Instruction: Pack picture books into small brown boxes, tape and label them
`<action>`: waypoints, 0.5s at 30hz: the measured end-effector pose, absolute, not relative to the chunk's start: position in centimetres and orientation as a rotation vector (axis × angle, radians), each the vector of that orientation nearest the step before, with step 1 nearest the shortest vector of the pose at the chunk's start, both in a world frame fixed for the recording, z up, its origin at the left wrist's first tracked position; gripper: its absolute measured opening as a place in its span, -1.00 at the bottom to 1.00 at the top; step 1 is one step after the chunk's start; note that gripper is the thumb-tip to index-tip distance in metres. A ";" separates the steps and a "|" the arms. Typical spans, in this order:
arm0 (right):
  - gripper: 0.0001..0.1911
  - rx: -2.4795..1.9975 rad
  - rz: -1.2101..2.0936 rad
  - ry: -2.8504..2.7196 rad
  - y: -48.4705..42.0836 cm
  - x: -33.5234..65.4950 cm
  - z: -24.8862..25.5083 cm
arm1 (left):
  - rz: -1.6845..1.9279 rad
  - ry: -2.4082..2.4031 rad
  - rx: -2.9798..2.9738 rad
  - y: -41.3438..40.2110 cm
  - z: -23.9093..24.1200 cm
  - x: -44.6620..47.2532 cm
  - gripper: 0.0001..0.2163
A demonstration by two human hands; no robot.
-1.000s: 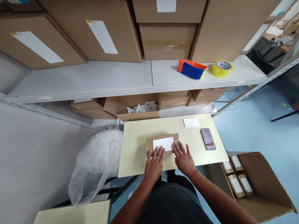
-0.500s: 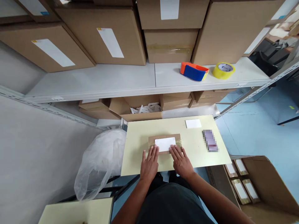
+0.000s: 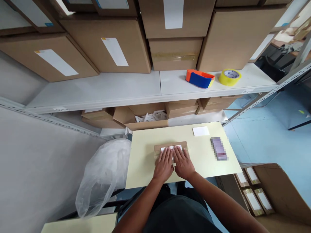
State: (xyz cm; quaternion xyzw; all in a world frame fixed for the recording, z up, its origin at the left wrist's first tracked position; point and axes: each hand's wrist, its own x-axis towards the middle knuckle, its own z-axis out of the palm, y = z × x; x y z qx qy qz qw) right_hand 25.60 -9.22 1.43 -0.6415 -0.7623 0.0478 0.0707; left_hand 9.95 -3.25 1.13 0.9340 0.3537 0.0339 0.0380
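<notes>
A small taped cardboard box [image 3: 170, 145] lies on the pale yellow table [image 3: 143, 174] in front of me. On its top sits a white label [image 3: 179, 146], largely covered by my fingers. My left hand [image 3: 165, 163] rests flat on the label's left half, fingers stretched out. Beside it, my right hand [image 3: 183, 163] lies flat on the right half, its fingers also extended. The two hands are close together, thumbs almost meeting at the box's near side. Neither hand grips anything.
Further back on the table are a white card stack [image 3: 201, 131] and a pixelated purple item [image 3: 219, 149]. The shelf [image 3: 109, 87] holds large boxes, an orange-blue tape dispenser [image 3: 200, 79] and yellow tape [image 3: 230, 77]. A plastic bag [image 3: 104, 174] hangs left; an open carton [image 3: 279, 184] holds several labelled boxes.
Both hands have slid inward and forward from the label's lower corners onto its middle, now covering most of it. The view has tilted slightly upward. The box stays in place.
</notes>
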 end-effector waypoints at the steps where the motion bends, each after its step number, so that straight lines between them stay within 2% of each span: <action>1: -0.10 -1.955 0.138 -2.280 -9.3 25.9 1.4 | 0.083 1.121 2.837 -3.1 1.2 9.7 -0.14; 9: 0.04 -2.194 0.087 -1.997 -10.7 27.6 1.5 | 0.090 1.427 2.711 -3.1 2.3 7.0 -0.19; 15: -0.01 -2.019 0.144 -2.156 -10.4 25.5 1.9 | 0.177 1.024 2.846 -4.3 2.2 9.1 -0.22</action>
